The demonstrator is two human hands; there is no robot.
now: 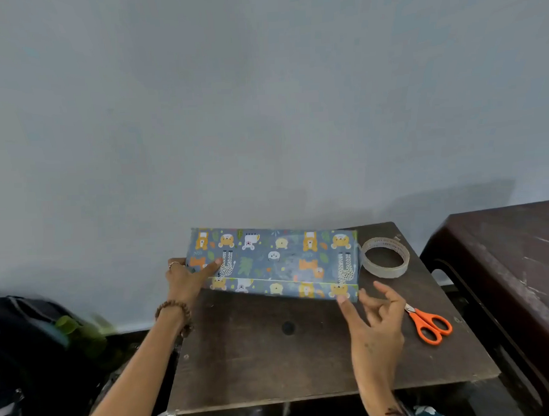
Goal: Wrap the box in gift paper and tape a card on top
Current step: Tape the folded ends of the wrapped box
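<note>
On the dark table (273, 365), against the wall: box (269, 258) in animal-print paper | left hand (188, 279): index finger pressing its top | right hand (374, 316): fingers spread, fingertip at near corner | tape roll (385, 257), scissors (429, 325) to the right

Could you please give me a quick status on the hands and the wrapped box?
Left hand presses the wrapped box flat, thumb on top. Right hand open, index fingertip on the near flap. Tape roll and scissors lie right; nothing obstructing.
</note>
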